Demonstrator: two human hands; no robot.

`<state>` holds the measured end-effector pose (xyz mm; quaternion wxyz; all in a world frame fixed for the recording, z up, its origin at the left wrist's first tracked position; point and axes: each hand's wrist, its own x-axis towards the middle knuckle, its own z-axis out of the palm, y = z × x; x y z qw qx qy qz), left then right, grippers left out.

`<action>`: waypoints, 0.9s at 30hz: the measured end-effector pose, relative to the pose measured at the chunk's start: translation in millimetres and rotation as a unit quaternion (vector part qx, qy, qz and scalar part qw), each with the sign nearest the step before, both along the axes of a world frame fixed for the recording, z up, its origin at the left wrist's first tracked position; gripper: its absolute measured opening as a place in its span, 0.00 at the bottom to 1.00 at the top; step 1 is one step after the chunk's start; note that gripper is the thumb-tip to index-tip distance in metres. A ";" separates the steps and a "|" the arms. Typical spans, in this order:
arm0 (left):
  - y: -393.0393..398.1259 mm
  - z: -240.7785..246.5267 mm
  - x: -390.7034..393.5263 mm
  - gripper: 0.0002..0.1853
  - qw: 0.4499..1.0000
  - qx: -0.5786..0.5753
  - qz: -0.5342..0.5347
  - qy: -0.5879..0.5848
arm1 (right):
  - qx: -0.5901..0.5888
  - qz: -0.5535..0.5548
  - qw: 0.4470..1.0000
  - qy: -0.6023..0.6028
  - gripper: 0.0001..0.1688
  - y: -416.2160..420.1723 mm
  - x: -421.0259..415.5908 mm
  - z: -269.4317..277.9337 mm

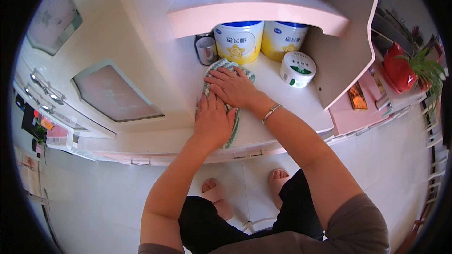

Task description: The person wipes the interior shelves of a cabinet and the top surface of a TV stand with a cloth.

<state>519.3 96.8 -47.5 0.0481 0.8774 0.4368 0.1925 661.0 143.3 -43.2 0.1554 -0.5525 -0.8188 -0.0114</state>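
A green and white patterned cloth (231,139) lies on the white cabinet surface (272,98) before me. My left hand (213,120) rests flat on its lower part, fingers extended. Above and to the right, my right hand (233,86) presses on the upper part, its fingers spread and reaching over near the left fingertips; a metal bangle is on that wrist. Both palms face down, and much of the cloth is hidden under them. Just beyond the cloth stand a yellow and white tin (238,44) and a dark cylindrical container (207,51).
A second tin (284,40) and a round white tub with a green label (298,69) stand at the right. A pink-edged shelf (261,12) overhangs the tins. Side panels flank the surface. Further right are a phone-like object (357,96) and a red plant pot (400,68).
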 end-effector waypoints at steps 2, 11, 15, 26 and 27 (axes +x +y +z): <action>0.7 0.4 -3.4 0.31 1.000 0.000 -0.010 0.002 | 0.008 -0.003 1.000 0.005 0.25 0.4 -0.8 -5.2; -5.1 11.2 -17.5 0.27 0.990 -0.003 -0.138 0.040 | -0.033 -0.156 0.987 -0.009 0.29 -76.1 16.5 -0.7; -14.0 11.6 -7.5 0.26 0.975 0.077 -0.188 0.085 | -0.020 -0.205 0.979 0.007 0.31 -117.9 33.0 1.2; -17.9 12.7 12.3 0.28 0.960 -0.005 -0.271 0.069 | -0.111 -0.223 0.965 -0.079 0.31 -156.9 62.2 42.8; -18.9 14.1 12.5 0.28 0.961 -0.008 -0.268 0.072 | -0.074 -0.216 0.971 -0.072 0.31 -156.4 63.3 34.8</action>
